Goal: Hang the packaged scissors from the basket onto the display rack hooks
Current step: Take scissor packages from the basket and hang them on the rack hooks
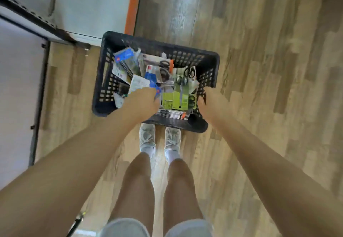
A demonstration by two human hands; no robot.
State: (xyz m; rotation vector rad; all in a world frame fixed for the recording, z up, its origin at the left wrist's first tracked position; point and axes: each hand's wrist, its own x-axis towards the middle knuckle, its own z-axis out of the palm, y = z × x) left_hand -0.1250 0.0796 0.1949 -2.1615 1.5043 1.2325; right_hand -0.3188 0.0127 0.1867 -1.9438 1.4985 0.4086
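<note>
The wood floor [259,69] fills most of the view, with a pale shelf base [89,6] at the upper left; no rack hooks show here. On the floor, just ahead of the person's shoes [159,140], sits the dark basket [207,56], heaped with packaged scissors [178,95] lying at all angles, green cards toward the right, blue and white ones toward the left. Both arms reach straight down into it. The left hand [143,101] is over the left half of the heap, knuckles up, fingers curled down onto a blue-edged pack [154,86] and seemingly pinching it, though the fingertips are hidden. The right hand [209,101] is at the basket's right wall, fingers bent over the lattice as if holding it; blur makes the grip hard to confirm. The step looks like picking a pack to hang. It would go best by taking one card from the top, gripping near its hang hole, lifting it straight up so neighbours do not snag, and keeping the basket steady with the other hand.
</note>
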